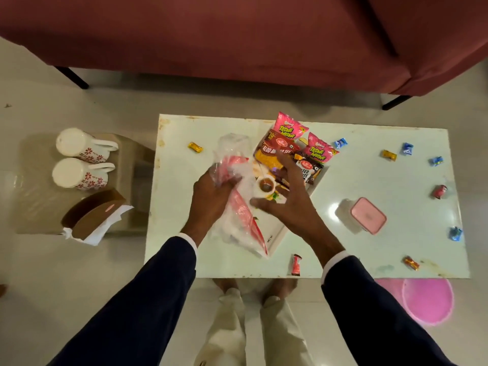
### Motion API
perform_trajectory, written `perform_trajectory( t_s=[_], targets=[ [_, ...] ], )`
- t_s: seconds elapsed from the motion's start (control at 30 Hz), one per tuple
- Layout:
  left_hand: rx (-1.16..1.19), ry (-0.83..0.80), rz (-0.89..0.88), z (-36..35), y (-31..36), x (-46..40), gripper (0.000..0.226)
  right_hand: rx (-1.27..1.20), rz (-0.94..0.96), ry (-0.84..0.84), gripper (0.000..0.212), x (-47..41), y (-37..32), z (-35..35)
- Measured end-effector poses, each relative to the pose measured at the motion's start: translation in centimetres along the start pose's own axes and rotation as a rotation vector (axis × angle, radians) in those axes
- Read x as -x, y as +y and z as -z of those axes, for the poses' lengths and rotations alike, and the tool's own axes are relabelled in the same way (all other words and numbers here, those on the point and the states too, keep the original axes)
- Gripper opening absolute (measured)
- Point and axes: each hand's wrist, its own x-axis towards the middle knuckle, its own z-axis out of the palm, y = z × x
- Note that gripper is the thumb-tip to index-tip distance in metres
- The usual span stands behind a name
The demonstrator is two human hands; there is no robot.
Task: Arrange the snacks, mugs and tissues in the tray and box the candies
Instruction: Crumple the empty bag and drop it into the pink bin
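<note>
My left hand (211, 196) grips a clear plastic bag with red print (237, 207) above the white tray (277, 237) on the table. My right hand (287, 199) hovers spread-fingered over the tray, touching nothing that I can make out. In the tray's far end lie an orange snack packet (272, 154), two pink packets (287, 126) and a dark packet (309, 171). Wrapped candies are scattered on the table, such as a gold one (195, 147) and a blue one (340, 143). A pink-lidded box (367, 215) sits shut to the right. Two white flowered mugs (81, 143) and a brown tissue holder (95, 217) are on a low stand at left.
The white table (383, 180) stands in front of a maroon sofa (237, 35). A pink round object (425, 299) lies on the floor under the table's right front corner. My feet (253, 289) are at the table's front edge.
</note>
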Motion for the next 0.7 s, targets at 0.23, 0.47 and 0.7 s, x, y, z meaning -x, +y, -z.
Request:
perform_trajectory(
  t_s=[0.23,0.47,0.7],
  targets=[
    [0.452,-0.523,0.197,-4.1,3.4,3.3,0.026,0.194,0.175,-0.112,0.105,1.6,1.2,1.7],
    [0.072,-0.426,-0.097,-10.5,4.1,6.1,0.087,-0.076,-0.189,0.479,0.053,4.9,4.4,8.1],
    [-0.073,-0.560,-0.248,-22.1,3.0,11.8,0.069,-0.991,-0.313,0.068,0.055,15.2,9.1,15.7]
  ],
)
